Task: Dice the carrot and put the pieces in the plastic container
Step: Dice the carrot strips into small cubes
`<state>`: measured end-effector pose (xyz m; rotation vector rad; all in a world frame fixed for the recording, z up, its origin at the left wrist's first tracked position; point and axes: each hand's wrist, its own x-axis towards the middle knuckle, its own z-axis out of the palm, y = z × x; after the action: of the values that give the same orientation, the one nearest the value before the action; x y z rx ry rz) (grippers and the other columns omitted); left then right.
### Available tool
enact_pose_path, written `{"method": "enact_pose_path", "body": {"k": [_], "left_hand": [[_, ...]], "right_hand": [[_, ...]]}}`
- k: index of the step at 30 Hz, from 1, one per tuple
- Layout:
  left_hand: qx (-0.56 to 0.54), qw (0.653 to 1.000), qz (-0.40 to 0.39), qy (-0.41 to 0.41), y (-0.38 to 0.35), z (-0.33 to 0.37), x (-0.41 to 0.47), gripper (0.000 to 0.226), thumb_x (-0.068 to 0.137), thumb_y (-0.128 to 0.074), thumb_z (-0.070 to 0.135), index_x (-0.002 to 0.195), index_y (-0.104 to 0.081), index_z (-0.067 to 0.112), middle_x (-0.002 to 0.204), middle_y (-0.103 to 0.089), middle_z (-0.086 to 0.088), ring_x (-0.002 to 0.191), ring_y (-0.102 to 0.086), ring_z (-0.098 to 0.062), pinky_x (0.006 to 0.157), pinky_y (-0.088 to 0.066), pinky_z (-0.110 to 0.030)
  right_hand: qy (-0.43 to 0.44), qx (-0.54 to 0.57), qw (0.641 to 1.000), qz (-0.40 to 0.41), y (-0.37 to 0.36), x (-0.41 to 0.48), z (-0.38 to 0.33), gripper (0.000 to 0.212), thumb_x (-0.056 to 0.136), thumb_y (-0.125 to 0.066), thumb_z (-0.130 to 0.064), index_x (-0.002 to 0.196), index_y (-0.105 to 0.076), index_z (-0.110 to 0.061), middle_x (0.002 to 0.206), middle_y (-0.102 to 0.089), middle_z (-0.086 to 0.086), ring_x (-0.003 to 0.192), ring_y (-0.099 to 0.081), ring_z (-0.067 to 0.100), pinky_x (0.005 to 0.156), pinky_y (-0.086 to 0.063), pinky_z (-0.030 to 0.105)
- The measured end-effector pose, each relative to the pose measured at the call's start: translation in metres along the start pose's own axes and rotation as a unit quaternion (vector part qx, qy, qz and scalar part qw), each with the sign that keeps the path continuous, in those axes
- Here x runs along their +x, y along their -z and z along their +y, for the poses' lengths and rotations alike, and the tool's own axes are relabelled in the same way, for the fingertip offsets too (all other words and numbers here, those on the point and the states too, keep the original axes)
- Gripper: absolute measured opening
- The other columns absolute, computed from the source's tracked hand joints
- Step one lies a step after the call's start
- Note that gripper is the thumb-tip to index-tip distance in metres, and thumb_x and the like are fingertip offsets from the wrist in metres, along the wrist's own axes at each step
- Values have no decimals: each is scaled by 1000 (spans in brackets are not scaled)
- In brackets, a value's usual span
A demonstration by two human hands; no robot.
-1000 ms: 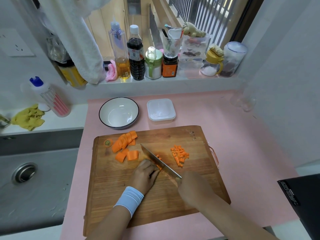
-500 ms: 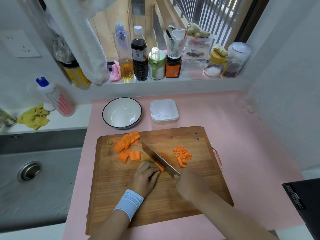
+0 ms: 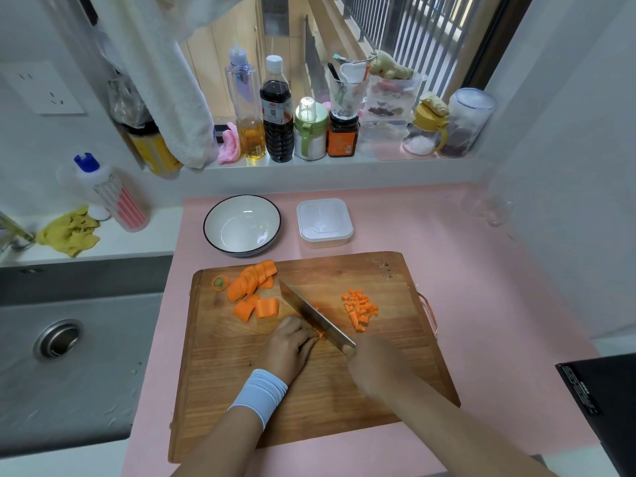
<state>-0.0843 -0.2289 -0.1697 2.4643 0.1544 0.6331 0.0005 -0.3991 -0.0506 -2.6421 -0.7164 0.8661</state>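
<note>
On the wooden cutting board (image 3: 385,383) my left hand (image 3: 290,346) presses down a small carrot piece (image 3: 320,334), mostly hidden under the fingers. My right hand (image 3: 373,361) grips the handle of a knife (image 3: 315,316), whose blade lies against the left fingers. Thick carrot slices (image 3: 254,290) lie at the board's upper left with a stem end (image 3: 220,282) beside them. A heap of diced carrot (image 3: 359,308) sits right of the blade. The white plastic container (image 3: 324,222), lid on, stands behind the board.
A white bowl (image 3: 242,224) with a dark rim stands left of the container. A steel sink (image 3: 69,352) lies to the left. Bottles and jars (image 3: 278,111) line the window sill. A black box (image 3: 602,404) sits at the right edge. Pink mat (image 3: 481,277) covers the counter.
The knife blade and both hands have shifted slightly along the carrot piece while cutting; less of the piece shows beside the fingers. The view has drifted a little.
</note>
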Motion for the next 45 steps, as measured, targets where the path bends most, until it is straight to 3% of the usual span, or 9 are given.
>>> {"method": "enact_pose_path", "body": {"k": [5,9,12,18,25,29,36,40,45], "left_hand": [[-4,1000,7,-1,-1,0,1,4,81,-78,7,82,-75,10,85,-65,1,90,-57,-11,84,-47,-16],[-3,1000,4,5,-2,-1,1,4,82,-78,7,82,-76,11,84,-65,1,89,-58,-12,83,-48,-19],[-2,1000,-2,9,-2,-1,0,8,79,-80,6,84,-76,12,85,-66,2,91,-57,-10,88,-43,-10],[-7,1000,-1,16,0,0,2,9,77,-81,6,82,-76,12,84,-67,1,90,-57,-9,88,-41,-9],[-18,999,-3,36,-1,-1,1,11,77,-82,5,81,-76,13,84,-67,3,91,-57,-8,89,-40,-8],[-22,999,-5,45,-1,-1,1,10,77,-82,6,81,-76,13,84,-67,3,90,-56,-7,89,-39,-6],[-25,999,-1,45,-2,-1,0,10,79,-80,5,82,-76,14,86,-67,4,92,-55,-5,90,-38,-5],[-20,999,-1,48,-3,-2,2,11,78,-81,6,82,-76,15,85,-66,5,90,-54,-3,90,-36,-4],[-24,996,-8,82,-7,6,13,16,73,-84,5,78,-74,16,83,-65,7,87,-55,-6,86,-38,-7]], "right_hand": [[30,-34,998,38,1,-9,3,24,102,-47,-36,100,-66,-21,75,-53,-11,65,-52,7,52,-31,20],[27,-28,999,34,2,-14,3,22,101,-49,-36,91,-63,-23,75,-56,-10,64,-53,6,51,-33,20],[16,-32,999,34,2,-17,4,23,100,-50,-39,94,-64,-21,81,-59,-8,72,-59,11,61,-47,26],[7,-40,999,22,5,-21,5,21,101,-50,-35,93,-63,-21,72,-49,-12,62,-47,6,50,-30,20],[-11,-38,999,6,4,-16,1,20,99,-51,-35,92,-63,-21,79,-56,-7,78,-61,16,65,-49,29],[-9,-37,999,11,-1,-11,-3,23,101,-49,-37,93,-63,-20,76,-52,-9,69,-53,12,52,-33,22],[-19,-24,1000,-4,-2,-3,-6,26,102,-47,-37,99,-65,-18,80,-57,-5,73,-58,13,55,-38,23],[-23,20,999,-24,3,4,2,28,102,-45,-42,93,-62,-22,79,-60,-4,74,-60,14,66,-50,32],[-33,40,998,-22,16,7,18,22,102,-46,-41,98,-59,-24,81,-57,-6,72,-54,10,60,-38,27]]}}
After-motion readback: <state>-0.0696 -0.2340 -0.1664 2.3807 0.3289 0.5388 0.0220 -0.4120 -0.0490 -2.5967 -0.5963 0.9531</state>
